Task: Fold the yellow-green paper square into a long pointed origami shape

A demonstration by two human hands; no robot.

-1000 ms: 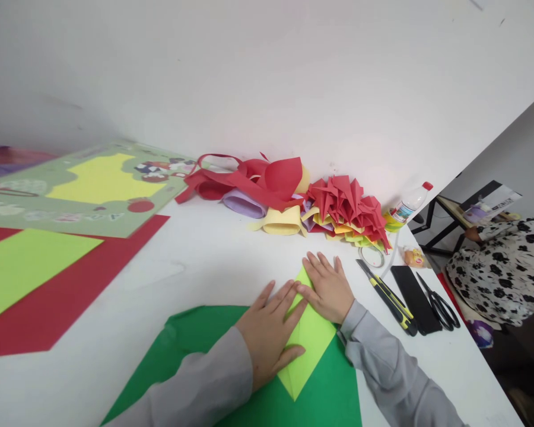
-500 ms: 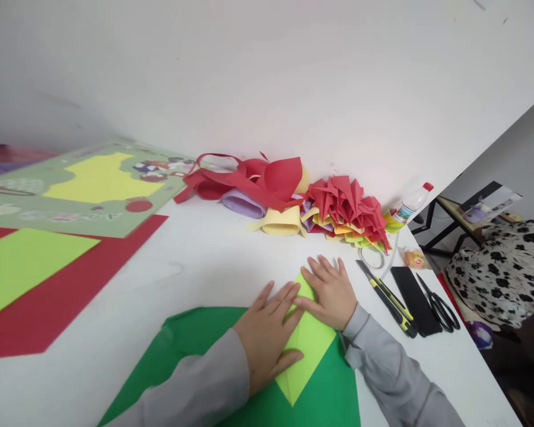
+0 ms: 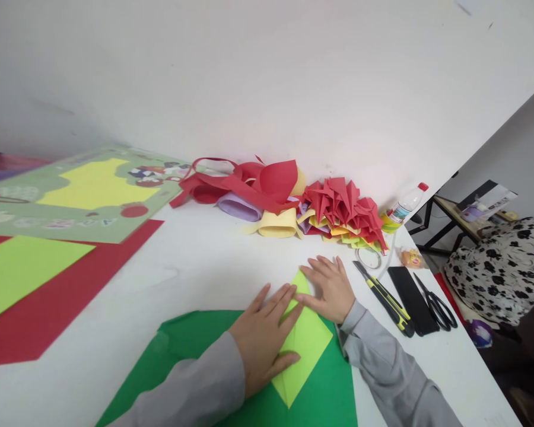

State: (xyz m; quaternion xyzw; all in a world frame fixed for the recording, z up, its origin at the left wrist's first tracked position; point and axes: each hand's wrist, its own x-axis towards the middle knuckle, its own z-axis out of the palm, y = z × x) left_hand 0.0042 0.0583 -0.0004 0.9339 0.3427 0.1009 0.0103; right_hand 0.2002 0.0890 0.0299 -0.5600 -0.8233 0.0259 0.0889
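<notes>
A folded lime-green paper (image 3: 309, 338) lies on a large green sheet (image 3: 200, 338) at the front of the white table. My left hand (image 3: 264, 341) rests flat across the paper's left side, its fingers spread and pointing up toward the far corner. My right hand (image 3: 331, 287) presses on the upper right edge of the same paper with fingers stretched out, the thumb reaching toward my left fingertips. A crease runs down the paper between the hands. My left palm and fingers hide part of its left edge.
Right of my right hand lie a utility knife (image 3: 385, 299), a black strip (image 3: 413, 301), scissors (image 3: 436, 305) and a tape roll (image 3: 368, 258). Folded red paper pieces (image 3: 338, 204), paper curls (image 3: 267, 184) and a bottle (image 3: 403, 207) line the wall. A printed board (image 3: 111, 222) sits left.
The whole view has shifted slightly. Both hands stay on the lime-green paper in nearly the same places; the right hand's thumb has moved a little along the edge.
</notes>
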